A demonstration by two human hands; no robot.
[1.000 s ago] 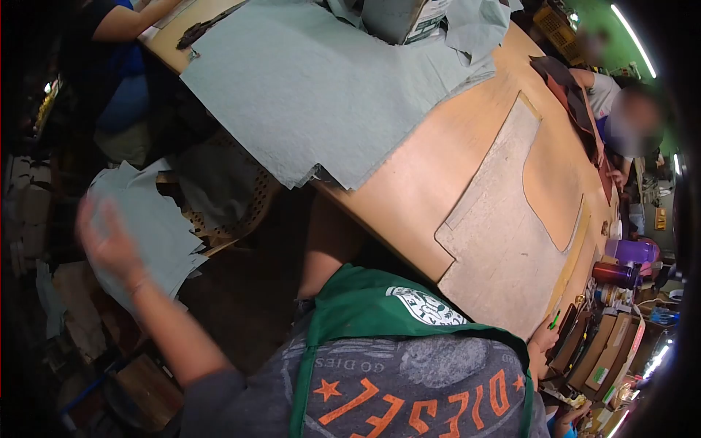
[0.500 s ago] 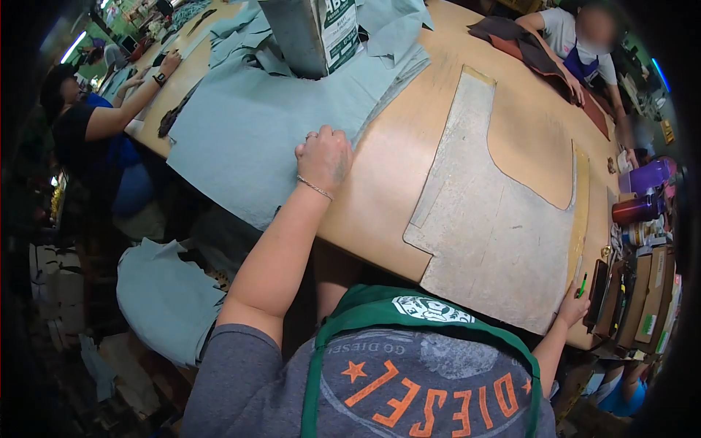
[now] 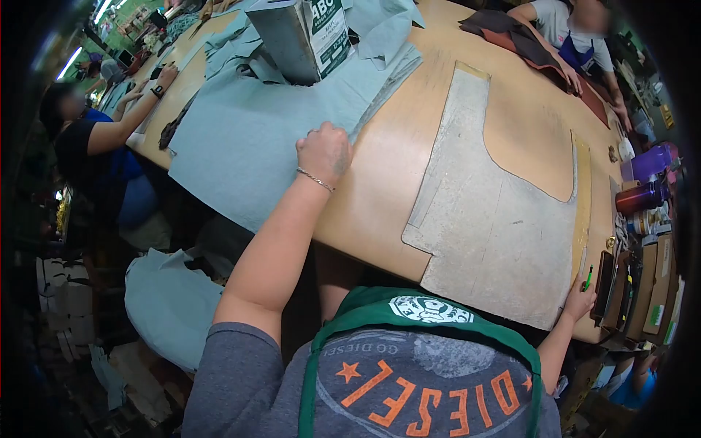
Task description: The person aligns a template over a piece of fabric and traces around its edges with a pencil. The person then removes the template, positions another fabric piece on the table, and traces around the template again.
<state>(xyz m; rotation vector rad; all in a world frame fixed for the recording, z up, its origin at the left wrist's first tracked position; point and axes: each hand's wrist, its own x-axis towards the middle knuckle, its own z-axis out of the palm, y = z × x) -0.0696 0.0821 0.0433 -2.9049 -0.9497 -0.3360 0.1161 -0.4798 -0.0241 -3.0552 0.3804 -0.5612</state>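
My left hand (image 3: pixel 325 153) is closed at the right edge of a stack of light blue leather sheets (image 3: pixel 241 146), its fingers curled onto the top sheet. A metal can (image 3: pixel 292 47) with a green and white label stands on these sheets. Between my two hands lies a large grey, worn pattern board (image 3: pixel 496 226) with a curved cutout and yellow taped edges. At the board's lower right corner, my right hand (image 3: pixel 579 301) has its fingers closed around a green pen (image 3: pixel 588 279) pointing up.
More light blue leather (image 3: pixel 171 303) hangs below the table (image 3: pixel 387 160) on the left. Cups (image 3: pixel 635 197) and upright boxes (image 3: pixel 646 292) line the right side. Brown leather pieces (image 3: pixel 522 47) lie by a co-worker at the far right; another person works at the left.
The view has shifted slightly. Both my hands keep nearly the same places on the leather and beside the board, and the pen remains in my right hand.
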